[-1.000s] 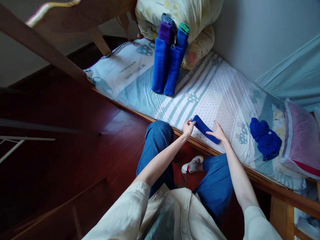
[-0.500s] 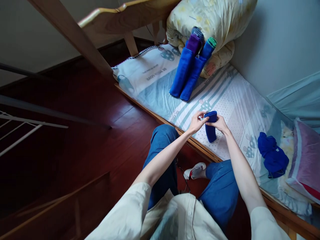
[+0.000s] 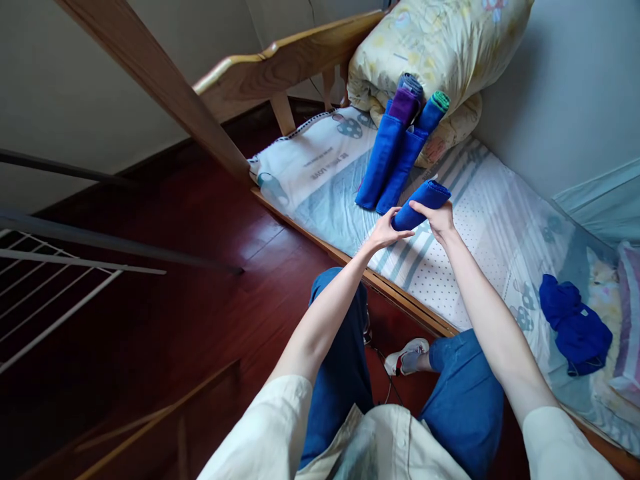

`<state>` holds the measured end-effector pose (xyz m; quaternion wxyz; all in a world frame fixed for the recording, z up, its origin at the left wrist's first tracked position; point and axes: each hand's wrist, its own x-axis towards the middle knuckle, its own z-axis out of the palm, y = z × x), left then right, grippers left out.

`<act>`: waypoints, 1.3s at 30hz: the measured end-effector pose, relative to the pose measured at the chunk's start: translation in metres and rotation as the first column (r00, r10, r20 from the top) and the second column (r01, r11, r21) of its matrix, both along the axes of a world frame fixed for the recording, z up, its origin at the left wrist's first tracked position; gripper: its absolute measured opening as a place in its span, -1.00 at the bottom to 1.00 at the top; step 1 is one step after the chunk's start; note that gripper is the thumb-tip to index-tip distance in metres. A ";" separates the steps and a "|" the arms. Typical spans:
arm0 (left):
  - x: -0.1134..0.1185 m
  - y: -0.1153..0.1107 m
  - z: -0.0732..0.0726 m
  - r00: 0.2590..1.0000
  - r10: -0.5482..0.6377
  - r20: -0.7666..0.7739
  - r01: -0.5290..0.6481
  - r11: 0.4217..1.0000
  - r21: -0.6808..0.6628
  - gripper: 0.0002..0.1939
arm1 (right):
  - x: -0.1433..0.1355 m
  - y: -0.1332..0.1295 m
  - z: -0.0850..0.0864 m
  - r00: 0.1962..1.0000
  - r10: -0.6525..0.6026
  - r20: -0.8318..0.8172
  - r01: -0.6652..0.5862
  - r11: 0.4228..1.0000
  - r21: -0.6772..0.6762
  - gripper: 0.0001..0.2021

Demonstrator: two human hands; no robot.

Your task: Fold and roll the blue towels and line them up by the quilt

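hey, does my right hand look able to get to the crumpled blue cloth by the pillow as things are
Probably, with a stretch: I see nothing blocking the right hand from the crumpled blue cloth, though it would likely need to release the blue roll first.

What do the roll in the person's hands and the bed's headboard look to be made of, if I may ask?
The blue roll looks like soft, matte fabric, judging by its layered end; the exact fibre is unclear. The headboard appears to be wood with a glossy, perhaps varnished finish: grain shows, and its top edge catches light.
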<state>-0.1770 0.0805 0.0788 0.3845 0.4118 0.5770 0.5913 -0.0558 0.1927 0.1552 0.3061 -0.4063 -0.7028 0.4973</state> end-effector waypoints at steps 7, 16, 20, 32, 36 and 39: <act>-0.029 0.014 -0.023 0.966 0.226 -0.125 -0.248 0.946 -0.209 -0.31 | -0.071 0.042 -0.023 0.989 0.052 -0.142 -0.032 0.990 0.137 -0.42; -0.034 0.033 -0.046 0.922 0.303 -0.242 -0.370 0.872 -0.320 -0.40 | -0.110 0.042 0.001 0.983 0.050 -0.174 -0.032 0.994 0.102 -0.36; -0.032 0.041 -0.051 0.922 0.271 -0.277 -0.359 0.867 -0.346 -0.37 | -0.105 0.041 -0.002 0.987 0.018 -0.160 -0.005 0.997 0.080 -0.40; -0.027 0.042 -0.057 0.925 0.203 -0.322 -0.338 0.825 -0.452 -0.41 | -0.098 0.042 -0.029 0.989 -0.023 -0.146 0.031 0.998 0.051 -0.36; -0.027 0.040 -0.058 0.931 0.188 -0.314 -0.322 0.827 -0.460 -0.39 | -0.096 0.043 -0.038 0.992 -0.025 -0.126 0.033 0.998 0.062 -0.36; -0.028 0.041 -0.063 0.919 0.216 -0.331 -0.352 0.829 -0.435 -0.35 | -0.093 0.040 -0.039 0.995 -0.036 -0.091 0.041 0.998 0.055 -0.35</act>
